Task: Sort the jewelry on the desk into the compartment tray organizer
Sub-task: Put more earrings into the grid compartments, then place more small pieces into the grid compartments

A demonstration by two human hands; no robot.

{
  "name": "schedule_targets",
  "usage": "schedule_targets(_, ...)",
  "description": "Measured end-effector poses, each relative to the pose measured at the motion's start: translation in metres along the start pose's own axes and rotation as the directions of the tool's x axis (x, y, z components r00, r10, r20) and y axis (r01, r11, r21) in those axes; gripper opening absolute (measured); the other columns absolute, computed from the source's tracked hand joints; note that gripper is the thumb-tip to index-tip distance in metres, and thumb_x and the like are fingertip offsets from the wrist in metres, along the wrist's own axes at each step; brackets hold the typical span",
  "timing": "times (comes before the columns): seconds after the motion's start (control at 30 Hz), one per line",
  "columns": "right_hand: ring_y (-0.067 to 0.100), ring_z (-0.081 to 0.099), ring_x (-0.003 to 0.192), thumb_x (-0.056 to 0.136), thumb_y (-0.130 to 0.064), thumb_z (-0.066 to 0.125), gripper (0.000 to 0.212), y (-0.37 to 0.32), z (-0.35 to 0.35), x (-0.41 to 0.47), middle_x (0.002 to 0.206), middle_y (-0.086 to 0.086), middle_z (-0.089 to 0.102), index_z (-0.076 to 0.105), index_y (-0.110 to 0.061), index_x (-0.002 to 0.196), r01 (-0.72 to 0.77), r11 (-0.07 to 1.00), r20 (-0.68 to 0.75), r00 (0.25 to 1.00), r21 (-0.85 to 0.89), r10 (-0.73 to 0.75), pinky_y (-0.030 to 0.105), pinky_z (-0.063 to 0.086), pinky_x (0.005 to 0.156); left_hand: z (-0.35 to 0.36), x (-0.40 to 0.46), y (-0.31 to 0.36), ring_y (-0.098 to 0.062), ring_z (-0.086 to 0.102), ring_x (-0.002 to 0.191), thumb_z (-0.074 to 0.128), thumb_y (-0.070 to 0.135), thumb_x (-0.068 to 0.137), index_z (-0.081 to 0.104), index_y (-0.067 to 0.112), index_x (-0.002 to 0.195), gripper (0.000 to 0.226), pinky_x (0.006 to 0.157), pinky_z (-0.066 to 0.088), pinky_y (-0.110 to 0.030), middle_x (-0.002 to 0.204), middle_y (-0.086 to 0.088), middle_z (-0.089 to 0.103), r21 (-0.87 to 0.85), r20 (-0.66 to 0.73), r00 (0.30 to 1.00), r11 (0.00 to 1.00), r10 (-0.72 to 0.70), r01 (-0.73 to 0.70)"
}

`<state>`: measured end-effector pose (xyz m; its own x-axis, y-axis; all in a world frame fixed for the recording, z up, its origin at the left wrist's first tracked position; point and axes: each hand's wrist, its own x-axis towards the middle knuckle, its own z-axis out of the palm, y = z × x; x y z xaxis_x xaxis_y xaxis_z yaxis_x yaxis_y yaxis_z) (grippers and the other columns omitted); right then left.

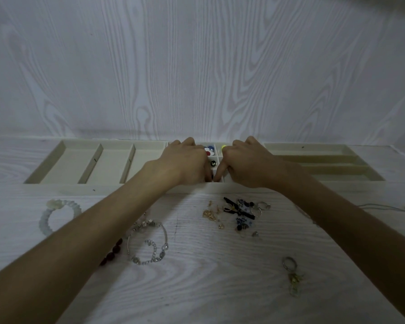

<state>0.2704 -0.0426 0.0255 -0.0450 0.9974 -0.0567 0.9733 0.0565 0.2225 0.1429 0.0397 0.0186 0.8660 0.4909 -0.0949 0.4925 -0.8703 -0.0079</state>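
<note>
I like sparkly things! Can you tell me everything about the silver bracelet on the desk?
The silver bracelet lies flat on the pale wood-grain desk, below the person's left forearm. It looks like metal: a thin curved bar, small greyish beads and charms, and a short chain curling inside the loop. It appears unclasped. Dark red beads lie just left of it; neither hand touches it.

Both hands (216,163) crowd tray organizer's (150,184) middle cells, long side compartments open
</note>
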Motion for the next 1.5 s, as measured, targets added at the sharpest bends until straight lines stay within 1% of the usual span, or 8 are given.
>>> schedule_targets(0.13,0.007,0.037,0.071,0.090,-0.011,0.049,0.042,0.012,-0.013,-0.013,0.068,-0.017,0.035,0.065,-0.047,0.105,-0.021,0.987,-0.040,0.999,0.159,0.028,0.027,0.018,0.073,-0.010,-0.008,-0.008,-0.019,0.037,0.120,0.053,0.028,0.094,0.069,0.040,0.107,0.024,0.093,0.033,-0.029,0.128,0.007,0.055,-0.125,-0.055,0.998,0.992,0.015,-0.022)
schedule_targets(0.23,-0.004,0.039,0.064,0.089,-0.015,0.058,0.034,0.023,-0.025,-0.034,0.069,-0.021,0.042,0.066,-0.043,0.106,-0.030,0.961,-0.029,0.999,0.273,0.040,0.025,0.023,0.069,-0.029,-0.026,-0.025,-0.021,0.041,0.124,0.052,0.020,0.093,0.070,0.036,0.104,0.027,0.104,0.036,-0.042,0.129,0.005,0.058,-0.333,-0.107,0.994,0.943,-0.008,-0.028)
schedule_targets(0.4,-0.010,0.045,0.070,0.089,-0.020,0.060,0.026,0.016,-0.029,-0.078,0.076,-0.026,0.048,0.067,-0.038,0.106,-0.039,0.913,-0.007,0.999,0.406,0.046,0.017,0.030,0.070,-0.036,-0.066,-0.034,-0.019,0.055,0.114,0.053,0.014,0.091,0.070,0.034,0.100,0.028,0.098,0.044,-0.043,0.127,0.002,0.061,-0.393,-0.200,0.974,0.919,-0.108,0.021)
schedule_targets(0.7,0.002,0.050,0.082,0.090,-0.027,0.059,0.022,-0.018,-0.003,-0.127,0.092,-0.016,0.056,0.066,-0.033,0.110,-0.212,0.890,0.139,0.976,0.403,0.169,0.014,0.033,0.062,0.008,-0.120,-0.004,-0.020,0.059,0.110,0.053,0.013,0.090,0.065,0.042,0.101,0.033,0.093,0.047,-0.034,0.133,0.003,0.057,-0.453,-0.071,0.992,0.889,-0.108,0.064)
schedule_targets(0.87,0.010,0.058,0.086,0.088,-0.032,0.062,0.014,-0.023,0.001,-0.150,0.100,-0.005,0.066,0.068,-0.026,0.099,-0.386,0.845,0.229,0.919,0.369,0.320,0.024,0.045,0.076,0.026,-0.129,0.021,-0.017,0.054,0.117,0.054,0.014,0.091,0.062,0.034,0.119,0.034,0.092,0.044,-0.030,0.137,0.006,0.053,-0.439,-0.058,0.997,0.898,-0.055,0.025)
schedule_targets(1.07,0.009,0.059,0.081,0.081,-0.031,0.071,0.023,-0.028,0.015,-0.165,0.094,-0.001,0.068,0.066,-0.019,0.099,-0.465,0.744,0.309,0.883,0.480,0.353,0.022,0.046,0.075,0.033,-0.119,0.049,-0.018,0.041,0.132,0.055,0.014,0.091,0.058,0.025,0.127,0.037,0.106,0.037,-0.035,0.142,0.001,0.048,-0.509,0.032,0.998,0.860,0.056,-0.032)
schedule_targets(1.27,-0.006,0.056,0.059,0.079,-0.028,0.073,0.008,-0.033,0.030,-0.160,0.078,-0.004,0.070,0.071,-0.024,0.085,-0.363,0.642,0.152,0.920,0.676,0.361,0.016,0.044,0.061,0.039,-0.100,0.063,-0.017,0.056,0.111,0.058,0.019,0.088,0.062,0.030,0.119,0.033,0.093,0.047,-0.033,0.123,0.004,0.059,-0.529,0.024,1.000,0.849,-0.011,0.022)
schedule_targets(1.5,0.011,0.062,0.077,0.084,-0.025,0.066,0.012,-0.037,0.035,-0.133,0.083,-0.005,0.065,0.069,-0.027,0.096,-0.364,0.626,0.031,0.878,0.690,0.477,0.025,0.047,0.072,0.045,-0.078,0.078,-0.011,0.057,0.082,0.061,0.036,0.086,0.067,0.034,0.099,0.015,0.068,0.044,-0.025,0.090,0.014,0.063,-0.515,-0.151,0.977,0.856,-0.149,0.051)
